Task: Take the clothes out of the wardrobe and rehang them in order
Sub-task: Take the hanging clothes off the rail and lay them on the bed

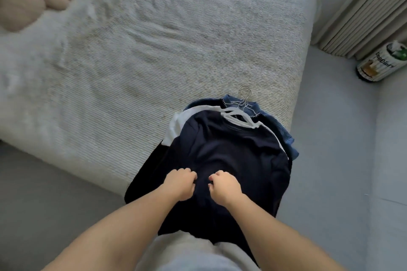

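A stack of clothes on hangers lies over the near corner of the bed (136,55). On top is a dark navy top (233,152) on a white hanger (239,116). Under it show a white garment (176,126) and a blue denim piece (284,134), with metal hanger hooks (244,94) sticking out at the collar end. My left hand (179,183) and my right hand (224,187) sit side by side on the navy top's lower part, fingers curled into the fabric. The hem hangs off the bed toward my legs.
A beige pillow (24,4) lies at the bed's far left. Pale curtains (361,13) hang at the right, with a printed cylindrical container (381,64) on the grey floor (330,138) below them. Floor runs along the bed's right and near sides.
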